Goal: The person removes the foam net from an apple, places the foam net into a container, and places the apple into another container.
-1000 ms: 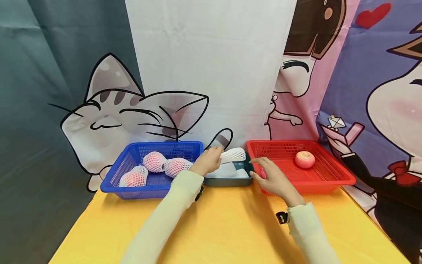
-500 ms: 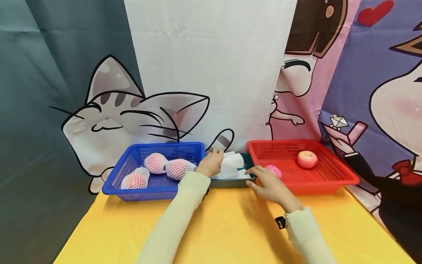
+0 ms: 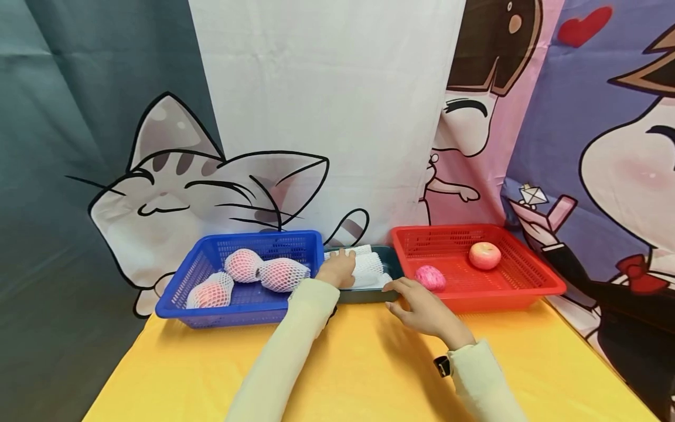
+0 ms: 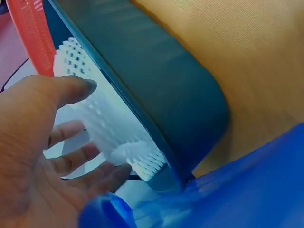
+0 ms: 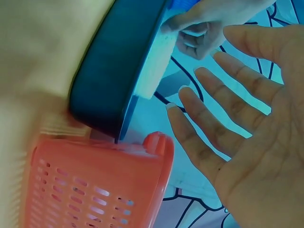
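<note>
Left hand over the dark green tray, its thumb apart from the loosely bent fingers; it appears unclenched, though whether the fingertips touch the foam cannot be told. The white foam net sleeves lie overlapping in the tray, between the blue plastic basket and the red plastic basket. Right hand, fingers extended and holding nothing, is near the tray's front right corner. The blue basket contains 3 pinkish netted fruits; the red contains 1 bare apple and 1 pink, textured item, not further identifiable. The step in hand is judged to be picking up 1 sleeve. Good practice would be to pinch a single upper sleeve by its edge, since overlapping mesh may catch on its neighbour; light pressure should suffice, as foam probably flattens easily. The right hand could steady the tray.
</note>
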`<state>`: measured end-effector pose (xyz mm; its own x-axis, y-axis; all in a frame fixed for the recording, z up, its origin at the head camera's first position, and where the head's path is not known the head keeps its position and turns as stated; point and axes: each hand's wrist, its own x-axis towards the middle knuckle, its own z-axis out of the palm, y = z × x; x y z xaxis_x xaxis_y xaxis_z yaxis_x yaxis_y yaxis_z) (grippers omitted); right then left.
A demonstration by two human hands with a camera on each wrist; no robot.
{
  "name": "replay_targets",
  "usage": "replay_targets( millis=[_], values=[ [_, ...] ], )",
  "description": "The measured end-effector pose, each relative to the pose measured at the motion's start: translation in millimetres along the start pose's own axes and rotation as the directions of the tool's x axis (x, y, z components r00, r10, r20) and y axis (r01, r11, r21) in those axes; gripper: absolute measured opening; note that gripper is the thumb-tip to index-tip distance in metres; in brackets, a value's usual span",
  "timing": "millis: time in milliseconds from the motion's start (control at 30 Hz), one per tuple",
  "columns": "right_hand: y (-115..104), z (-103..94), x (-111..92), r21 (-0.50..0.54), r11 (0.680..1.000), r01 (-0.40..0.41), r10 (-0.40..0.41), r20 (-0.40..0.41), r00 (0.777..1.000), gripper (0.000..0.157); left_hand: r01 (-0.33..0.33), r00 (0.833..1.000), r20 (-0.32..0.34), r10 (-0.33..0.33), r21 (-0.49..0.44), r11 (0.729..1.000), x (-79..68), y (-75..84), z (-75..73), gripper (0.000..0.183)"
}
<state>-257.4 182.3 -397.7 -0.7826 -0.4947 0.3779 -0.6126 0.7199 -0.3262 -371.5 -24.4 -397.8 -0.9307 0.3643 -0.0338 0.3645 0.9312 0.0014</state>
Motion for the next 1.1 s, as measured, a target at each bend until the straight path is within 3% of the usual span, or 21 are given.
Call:
replay_targets(
  millis=[233, 367, 500, 633, 867, 1100],
  values=[
    [-2.9, 2.5, 0.9, -0.022, 0.999, 0.028, -0.028, -0.016, 0.999, 0.025, -0.002, 0.997, 0.077, -0.006, 0.115, 0.993, -13.3, 7.7, -7.1, 0.052],
    [-3.0, 3.7, -0.6, -0.016, 1.0, 0.016, -0.016, -0.012, 1.0, 0.025, -0.013, 0.995, 0.104, 0.001, 0.122, 0.992, -19.1, 7.5, -6.2, 0.042],
    [-2.6, 4.1, -1.6, -0.006, 1.0, 0.004, -0.004, 0.004, 1.0, 0.025, -0.008, 0.993, 0.119, -0.004, 0.102, 0.995, -20.0, 7.7, -4.4, 0.05],
    [-2.0, 4.2, -1.4, -0.002, 1.0, 0.011, -0.011, 0.021, 1.0, 0.025, -0.006, 0.996, 0.093, -0.003, 0.094, 0.996, -19.7, 9.7, -5.6, 0.06],
    [-2.7, 6.2, -1.3, 0.005, 1.0, 0.006, -0.006, 0.041, 0.999, 0.026, -0.026, 0.999, 0.037, 0.022, 0.09, 0.996, -18.8, 10.5, -7.8, 0.059],
    [-3.7, 4.8, -1.3, 0.006, 1.0, 0.016, -0.016, 0.042, 0.999, 0.025, -0.033, 0.998, 0.051, 0.032, 0.016, 0.999, -18.3, 6.9, -15.6, 0.057]
  ],
)
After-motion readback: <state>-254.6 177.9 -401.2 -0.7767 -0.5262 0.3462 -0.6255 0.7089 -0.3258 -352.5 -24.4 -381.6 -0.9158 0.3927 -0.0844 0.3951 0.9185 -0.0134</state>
